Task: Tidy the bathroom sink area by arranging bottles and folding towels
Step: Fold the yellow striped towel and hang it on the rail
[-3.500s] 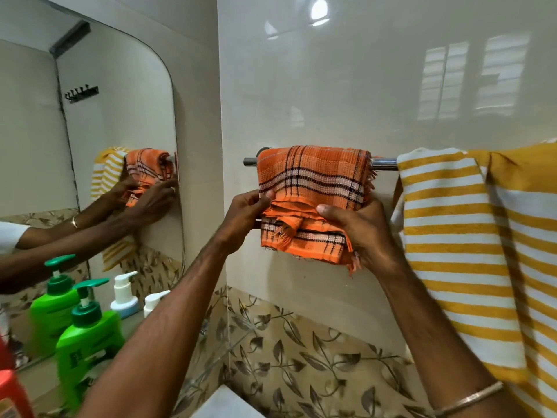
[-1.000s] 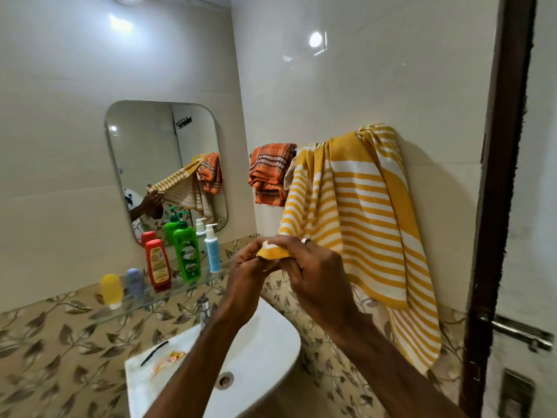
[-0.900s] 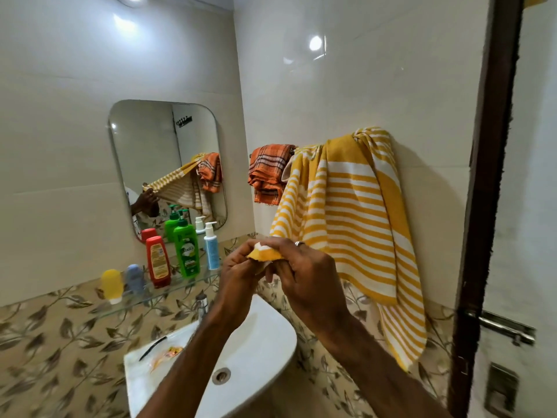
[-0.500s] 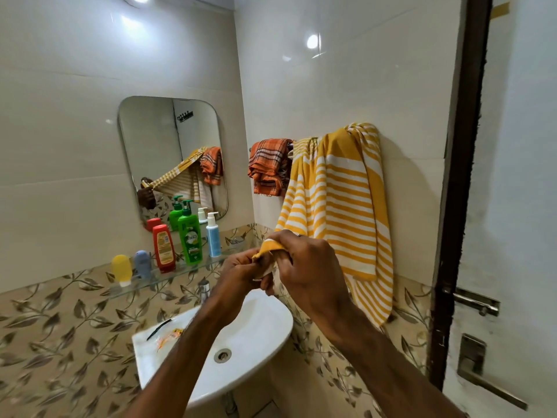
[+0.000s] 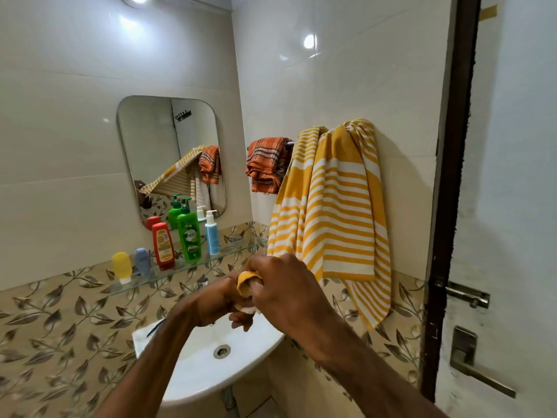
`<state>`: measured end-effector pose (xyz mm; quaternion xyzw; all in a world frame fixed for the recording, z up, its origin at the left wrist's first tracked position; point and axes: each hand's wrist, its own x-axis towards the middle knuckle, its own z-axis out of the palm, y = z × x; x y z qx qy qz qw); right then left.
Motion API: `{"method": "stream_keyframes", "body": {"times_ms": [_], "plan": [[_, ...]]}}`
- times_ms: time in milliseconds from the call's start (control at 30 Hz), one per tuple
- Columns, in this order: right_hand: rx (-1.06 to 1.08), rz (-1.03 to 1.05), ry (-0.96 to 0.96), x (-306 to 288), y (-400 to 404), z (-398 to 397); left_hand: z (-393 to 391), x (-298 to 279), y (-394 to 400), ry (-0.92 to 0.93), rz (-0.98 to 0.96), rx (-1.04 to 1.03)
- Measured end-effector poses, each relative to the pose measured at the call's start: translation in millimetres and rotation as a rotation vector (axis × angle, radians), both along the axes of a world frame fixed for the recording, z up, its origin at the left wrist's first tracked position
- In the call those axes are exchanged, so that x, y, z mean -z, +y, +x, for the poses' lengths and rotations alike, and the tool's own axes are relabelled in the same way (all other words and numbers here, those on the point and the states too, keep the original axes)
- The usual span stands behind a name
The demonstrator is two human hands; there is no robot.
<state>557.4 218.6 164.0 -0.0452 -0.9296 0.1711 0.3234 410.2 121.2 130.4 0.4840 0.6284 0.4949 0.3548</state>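
Five bottles [image 5: 188,233] lined up on glass shelf [image 5: 168,274] at left. Frame centre: left hand [image 5: 215,300] and right hand [image 5: 286,289], both pinching corner of yellow striped towel [image 5: 331,212]. Upper right of those, orange towel [image 5: 265,164] folded over rail.

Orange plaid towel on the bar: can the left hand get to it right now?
Probably not yet: the left hand and right hand both grip the yellow striped towel's corner. The orange plaid towel itself hangs unobstructed.

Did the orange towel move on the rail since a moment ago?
No. The orange checked towel hangs bunched at the rail's left end beside the yellow striped towel, as before; only the camera shifted.
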Motion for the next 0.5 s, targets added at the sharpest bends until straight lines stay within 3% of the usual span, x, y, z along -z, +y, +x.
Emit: {"method": "stream_keyframes", "body": {"times_ms": [233,500], "plan": [[-0.223,-0.274,-0.397,36,-42,-5,-13,0,-24,0.389,-0.509,-0.029],[0.019,-0.246,-0.09,-9,16,-35,-21,-2,-62,0.166,0.126,-0.477]]}}
